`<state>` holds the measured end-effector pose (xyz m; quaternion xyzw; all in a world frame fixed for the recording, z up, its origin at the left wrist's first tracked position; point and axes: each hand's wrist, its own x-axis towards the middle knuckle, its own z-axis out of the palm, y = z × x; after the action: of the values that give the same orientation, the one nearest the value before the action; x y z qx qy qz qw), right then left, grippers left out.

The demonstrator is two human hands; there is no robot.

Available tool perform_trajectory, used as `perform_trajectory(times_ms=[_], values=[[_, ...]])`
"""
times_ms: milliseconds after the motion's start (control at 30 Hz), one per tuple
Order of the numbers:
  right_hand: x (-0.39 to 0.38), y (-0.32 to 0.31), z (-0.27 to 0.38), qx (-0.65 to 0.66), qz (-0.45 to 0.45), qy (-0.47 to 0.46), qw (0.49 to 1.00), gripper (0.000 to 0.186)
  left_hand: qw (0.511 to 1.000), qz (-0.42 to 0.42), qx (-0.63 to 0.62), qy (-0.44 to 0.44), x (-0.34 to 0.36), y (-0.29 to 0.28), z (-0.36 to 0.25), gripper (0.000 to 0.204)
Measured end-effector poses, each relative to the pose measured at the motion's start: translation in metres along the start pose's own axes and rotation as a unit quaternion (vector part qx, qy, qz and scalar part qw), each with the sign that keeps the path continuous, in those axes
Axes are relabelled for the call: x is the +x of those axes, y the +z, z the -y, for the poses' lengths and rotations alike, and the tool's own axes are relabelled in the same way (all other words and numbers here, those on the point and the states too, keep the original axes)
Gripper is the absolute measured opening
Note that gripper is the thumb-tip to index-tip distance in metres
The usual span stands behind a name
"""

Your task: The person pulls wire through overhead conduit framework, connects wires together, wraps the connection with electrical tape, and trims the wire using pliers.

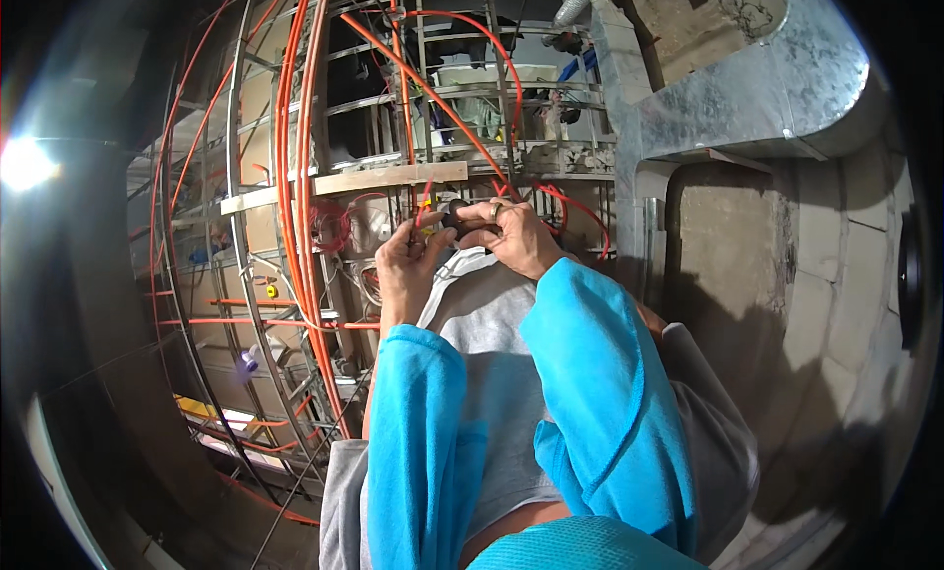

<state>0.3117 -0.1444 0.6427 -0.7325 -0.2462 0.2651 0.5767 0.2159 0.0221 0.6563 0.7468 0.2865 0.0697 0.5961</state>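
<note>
From where I'm standing, the right hand (526, 240) is pinching a small dark piece (453, 216) in mid-air, apparently near the right end of a wooden plank (344, 184). The left hand (401, 270) is meeting it, fingers bunching beside a red strand (424, 204); I can't tell what they're gripping. They seem to be working the piece; next probably calls for steadying it while adjusting.

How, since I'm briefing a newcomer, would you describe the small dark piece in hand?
Find the bright blue sleeves and follow them up to where the left hand and right hand meet. At the right hand's fingertips sits the small dark piece; its colour sets it apart from the red wires nearby.
</note>
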Motion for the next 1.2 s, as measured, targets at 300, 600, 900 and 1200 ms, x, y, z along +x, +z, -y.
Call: perform_trajectory(times_ms=[300,600,900,1200], values=[[0.012,0.015,-0.008,-0.018,0.040,0.071,0.997,0.028,0.973,-0.074,0.167,0.142,-0.015,-0.004,0.009,0.014],[0.015,0.018,-0.010,-0.003,0.097,0.122,0.988,0.030,0.941,-0.096,0.253,0.205,-0.023,-0.003,0.025,0.016],[0.018,0.016,-0.013,-0.064,0.083,0.054,0.993,0.036,0.951,-0.089,0.246,0.168,-0.016,0.008,0.034,0.021],[0.016,0.011,-0.004,-0.242,0.051,-0.062,0.967,0.039,0.967,-0.086,0.212,0.111,-0.020,0.014,0.040,0.022]])
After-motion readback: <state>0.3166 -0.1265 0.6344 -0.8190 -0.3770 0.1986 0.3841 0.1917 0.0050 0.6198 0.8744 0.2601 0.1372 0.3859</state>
